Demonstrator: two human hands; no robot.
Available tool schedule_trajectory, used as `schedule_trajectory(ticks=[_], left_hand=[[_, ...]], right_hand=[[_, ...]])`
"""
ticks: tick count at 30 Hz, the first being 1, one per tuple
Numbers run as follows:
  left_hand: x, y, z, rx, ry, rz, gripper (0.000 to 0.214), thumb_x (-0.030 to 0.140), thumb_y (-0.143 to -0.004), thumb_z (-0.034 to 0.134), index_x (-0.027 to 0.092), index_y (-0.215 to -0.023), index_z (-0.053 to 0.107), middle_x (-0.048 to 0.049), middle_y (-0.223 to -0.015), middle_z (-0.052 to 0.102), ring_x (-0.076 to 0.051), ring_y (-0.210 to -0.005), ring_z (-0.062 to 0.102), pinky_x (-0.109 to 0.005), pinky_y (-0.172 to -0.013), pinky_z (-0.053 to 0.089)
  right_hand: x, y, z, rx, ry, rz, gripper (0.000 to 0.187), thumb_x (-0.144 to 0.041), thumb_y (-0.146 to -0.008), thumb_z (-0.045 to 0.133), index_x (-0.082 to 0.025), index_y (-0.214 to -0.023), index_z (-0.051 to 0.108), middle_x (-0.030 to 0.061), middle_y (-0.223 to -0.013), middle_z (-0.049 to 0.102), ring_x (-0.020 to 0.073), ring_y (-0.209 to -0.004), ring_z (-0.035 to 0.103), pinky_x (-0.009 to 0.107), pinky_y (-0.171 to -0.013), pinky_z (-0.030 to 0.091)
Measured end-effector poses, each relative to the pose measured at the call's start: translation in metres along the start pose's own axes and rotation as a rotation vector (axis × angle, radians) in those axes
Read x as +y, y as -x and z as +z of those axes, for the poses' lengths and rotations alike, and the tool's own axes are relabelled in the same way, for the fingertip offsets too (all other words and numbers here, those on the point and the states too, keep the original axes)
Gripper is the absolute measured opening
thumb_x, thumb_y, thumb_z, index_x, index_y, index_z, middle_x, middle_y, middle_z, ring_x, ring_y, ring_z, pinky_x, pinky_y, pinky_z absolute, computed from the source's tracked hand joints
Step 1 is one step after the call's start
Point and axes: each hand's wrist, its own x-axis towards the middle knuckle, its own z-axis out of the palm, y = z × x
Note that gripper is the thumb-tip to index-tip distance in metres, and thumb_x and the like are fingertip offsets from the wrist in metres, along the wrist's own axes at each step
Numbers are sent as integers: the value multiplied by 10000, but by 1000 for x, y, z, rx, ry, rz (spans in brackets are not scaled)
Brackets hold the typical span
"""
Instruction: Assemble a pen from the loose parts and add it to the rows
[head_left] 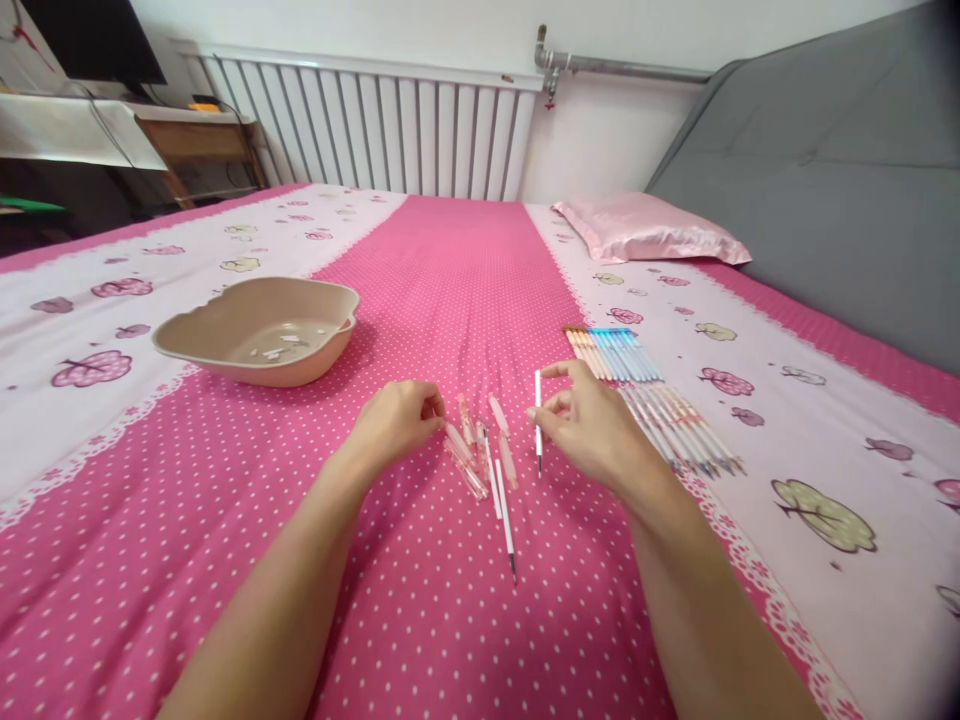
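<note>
- Bedspread (420, 600), pink with white dots, leaves open room near the person; 1 beige basin (259, 330) sits far left, clear of both hands.
- Row of assembled pens (645, 400) lies just right of the right hand; exact count unclear.
- Roughly 5 clear pen barrels (472, 450) and 2 loose refills (504, 510) lie between the hands.
- Right hand (592, 425) pinches 1 white refill (538, 420) upright.
- Left hand (394, 420), fingers curled, grips 1 barrel end.

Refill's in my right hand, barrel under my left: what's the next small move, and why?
Probably lift the clear pink barrel with the left hand and bring its open end towards the white refill, since the right hand holds the refill upright and apart from the barrel.
</note>
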Motion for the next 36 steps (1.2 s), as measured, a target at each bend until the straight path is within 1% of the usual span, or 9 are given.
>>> schedule_trajectory(ticks=[4, 9, 17, 19, 24, 27, 29, 33, 36], left_hand=[[3, -2, 6, 40, 10, 61, 182, 130, -690, 484, 163, -774, 642, -26, -731, 654, -137, -644, 564, -225, -567, 367], [4, -2, 9, 81, 1, 77, 198, 113, -700, 481, 163, -794, 648, -39, -774, 670, -149, -692, 587, -231, -602, 392], [6, -3, 9, 124, -26, 57, 220, 104, -723, 483, 168, -845, 655, -46, -859, 681, -170, -753, 601, -249, -625, 402], [8, -3, 10, 136, -26, 81, 215, 102, -734, 482, 169, -840, 656, -45, -864, 680, -171, -755, 599, -255, -633, 404], [24, 0, 20, 149, 56, 306, 186, 117, -779, 490, 166, -852, 653, -44, -866, 665, -154, -768, 591, -250, -663, 424], [35, 3, 29, 96, 76, 479, 180, 124, -801, 496, 160, -872, 657, -60, -871, 654, -153, -786, 581, -263, -706, 439], [38, 4, 34, 46, 76, 582, 211, 86, -798, 484, 154, -884, 664, -67, -861, 649, -154, -791, 576, -271, -722, 439], [36, 2, 39, 3, 69, 654, 303, -12, -750, 469, 165, -870, 684, -55, -818, 652, -151, -779, 569, -279, -743, 427], [33, 0, 42, -38, 58, 701, 286, -7, -745, 505, 179, -856, 693, -49, -830, 656, -156, -800, 569, -288, -771, 417]], right_hand=[[3, -1, 0, 46, 24, -13, 452, -212, -786, 528, -156, -1225, 436, 20, -716, 658, 183, -695, 612, 287, -632, 407], [1, 0, -1, 23, 59, -29, 508, -185, -805, 499, -160, -1302, 396, 26, -712, 654, 192, -713, 613, 300, -658, 413], [1, -1, -1, 28, 67, -30, 519, -202, -812, 491, -154, -1318, 385, 40, -735, 653, 204, -737, 614, 317, -671, 422], [2, -1, -1, 34, 64, -32, 514, -202, -813, 487, -150, -1314, 389, 39, -731, 653, 206, -742, 614, 319, -678, 423], [1, 0, -3, 57, 79, -38, 505, -198, -814, 487, -156, -1309, 395, 37, -723, 656, 213, -763, 612, 313, -682, 418], [0, 1, -5, 65, 76, -32, 509, -190, -812, 493, -154, -1309, 393, 42, -738, 663, 212, -765, 612, 311, -693, 417], [-1, 1, -5, 69, 69, -35, 507, -189, -814, 492, -150, -1309, 391, 45, -749, 667, 213, -776, 613, 316, -712, 418], [-1, 0, -6, 77, 67, -35, 500, -190, -813, 498, -147, -1301, 398, 53, -766, 670, 216, -800, 616, 322, -739, 415], [-1, 1, -6, 83, 63, -29, 499, -191, -813, 496, -152, -1302, 400, 51, -767, 671, 215, -802, 615, 318, -732, 413]])
